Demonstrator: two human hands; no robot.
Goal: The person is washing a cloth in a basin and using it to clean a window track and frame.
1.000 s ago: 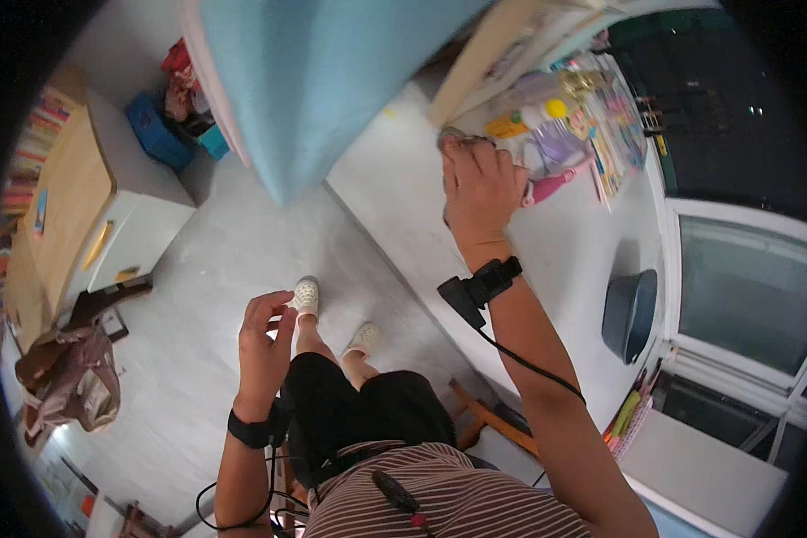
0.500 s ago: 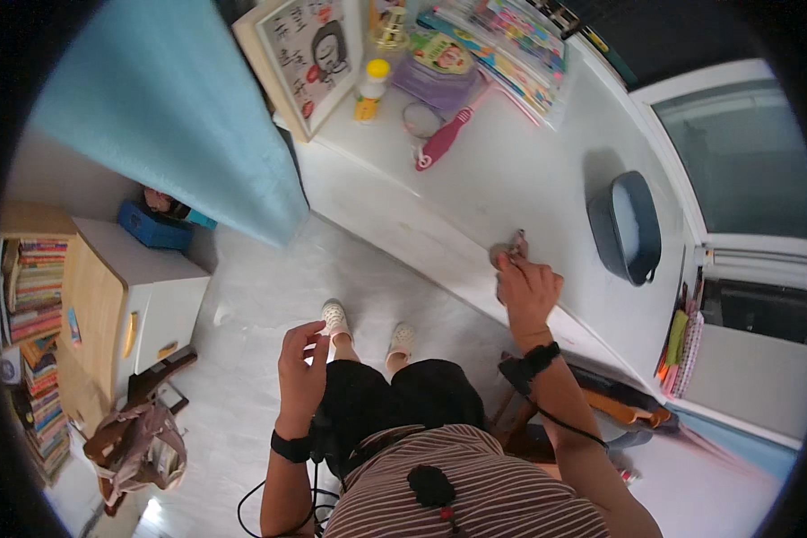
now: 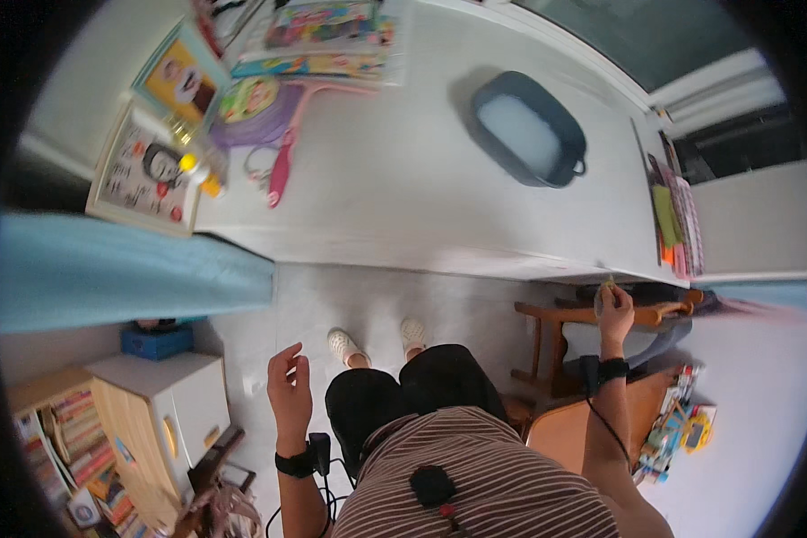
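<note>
- Pinching a small pale item (image 3: pixel 606 283), the right hand (image 3: pixel 614 318) closes thumb and fingers on it just by the front edge of the white desk (image 3: pixel 403 193), toward its right end.
- To handle it well, the pinch would best stay light but sure, with the wrist level and the knuckles clear of the desk edge — something this small could slip if the grip loosens.
- Its visible end points away from the person, past the fingertips toward the desk; the long axis seems to run that way too, though the fingers cover so much that I cannot be certain.
- Near that hand stands a wooden chair (image 3: pixel 556 315), and a black strap (image 3: pixel 612 368) circles the wrist.
- The left hand (image 3: pixel 289 386) hangs well apart, fingers loosely bent, with nothing visible in them.
- Farther out on the desk sit a blue-grey basin (image 3: pixel 565 130) and, well to the left, a pink-handled tool (image 3: pixel 281 175), a yellow-capped bottle (image 3: pixel 204 176) and a white-framed picture (image 3: pixel 143 175).
</note>
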